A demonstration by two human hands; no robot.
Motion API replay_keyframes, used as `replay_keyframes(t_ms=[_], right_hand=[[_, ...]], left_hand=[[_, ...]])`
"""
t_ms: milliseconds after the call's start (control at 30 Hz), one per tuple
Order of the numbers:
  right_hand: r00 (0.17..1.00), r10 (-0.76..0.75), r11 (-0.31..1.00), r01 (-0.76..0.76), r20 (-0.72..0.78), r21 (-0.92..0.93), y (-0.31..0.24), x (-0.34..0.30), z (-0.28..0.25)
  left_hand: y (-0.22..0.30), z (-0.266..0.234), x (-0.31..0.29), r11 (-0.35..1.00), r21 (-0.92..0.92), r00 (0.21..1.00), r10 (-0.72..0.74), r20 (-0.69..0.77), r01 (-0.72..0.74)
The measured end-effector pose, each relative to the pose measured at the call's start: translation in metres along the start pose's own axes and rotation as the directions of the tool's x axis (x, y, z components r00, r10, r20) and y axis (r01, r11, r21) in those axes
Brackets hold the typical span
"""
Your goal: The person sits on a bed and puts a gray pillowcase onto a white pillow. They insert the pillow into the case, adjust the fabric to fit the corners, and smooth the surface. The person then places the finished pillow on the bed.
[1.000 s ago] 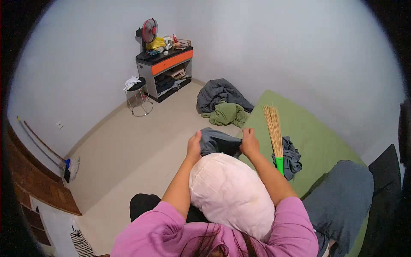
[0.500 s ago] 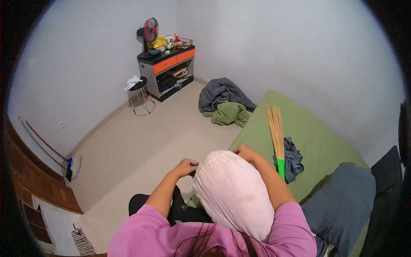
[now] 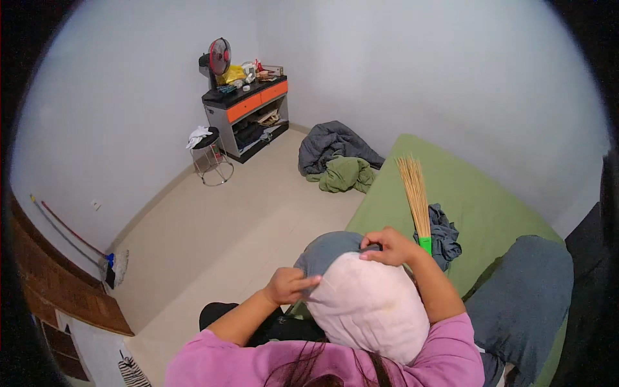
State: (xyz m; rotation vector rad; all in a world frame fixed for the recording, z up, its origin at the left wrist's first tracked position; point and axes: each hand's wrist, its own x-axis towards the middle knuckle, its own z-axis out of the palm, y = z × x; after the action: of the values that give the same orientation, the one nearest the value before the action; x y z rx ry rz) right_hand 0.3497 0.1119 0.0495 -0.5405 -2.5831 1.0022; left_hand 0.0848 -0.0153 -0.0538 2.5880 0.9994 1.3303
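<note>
A pale pinkish-white pillow (image 3: 369, 303) stands against my chest and lap. Over its far end lies a grey pillowcase (image 3: 325, 253), covering the top and far-left part. My right hand (image 3: 390, 246) pinches the pillowcase's edge at the top of the pillow, thumb and fingers together. At the left side my left hand (image 3: 289, 285) is closed at the case's edge, with one finger stretched along the pillow. The far side of the pillow is hidden from view.
On the green-sheeted bed (image 3: 480, 193) lie a stick broom (image 3: 414, 193) with a green handle, a crumpled grey cloth (image 3: 445, 237) and a grey-covered pillow (image 3: 525, 303). Grey and green bedding (image 3: 338, 151) is heaped on the floor. A stool (image 3: 211, 158) stands beside a cabinet (image 3: 248, 116) with a fan.
The grey pillowcase has come up over the pillow's far end. My right hand has moved right and nearer, holding its edge; my left hand has moved nearer. The view has shifted slightly.
</note>
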Motion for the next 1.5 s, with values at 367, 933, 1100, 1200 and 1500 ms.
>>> replay_keyframes(t_ms=[367, 933, 1100, 1200, 1500], right_hand=[[0.976, 0.218, 0.969, -0.220, 0.032, 0.115, -0.036, -0.031, -0.018], [0.838, 0.469, 0.700, -0.546, -0.280, -0.461, 0.151, -0.042, 0.074], [0.730, 0.678, 0.663, -0.655, -0.079, -0.362, 0.187, -0.051, 0.093], [0.437, 0.874, 0.424, -0.899, 0.213, 0.105, 0.191, -0.034, 0.086], [0.930, 0.317, 0.636, -0.063, -0.185, 0.769, 0.116, -0.021, 0.079]], left_hand=[[-0.023, 0.033, -0.022, 0.951, -0.173, 0.953, -0.279, -0.120, 0.257], [-0.081, 0.186, -0.093, 0.502, -0.146, 0.491, -0.865, -0.106, 0.853], [-0.077, 0.186, -0.102, 0.566, 0.041, 0.556, -0.818, 0.146, 0.823], [-0.084, 0.186, -0.100, 0.485, -0.034, 0.479, -0.845, 0.239, 0.874], [-0.053, 0.192, -0.043, 0.092, -0.554, 0.305, -0.902, 0.306, 0.827]])
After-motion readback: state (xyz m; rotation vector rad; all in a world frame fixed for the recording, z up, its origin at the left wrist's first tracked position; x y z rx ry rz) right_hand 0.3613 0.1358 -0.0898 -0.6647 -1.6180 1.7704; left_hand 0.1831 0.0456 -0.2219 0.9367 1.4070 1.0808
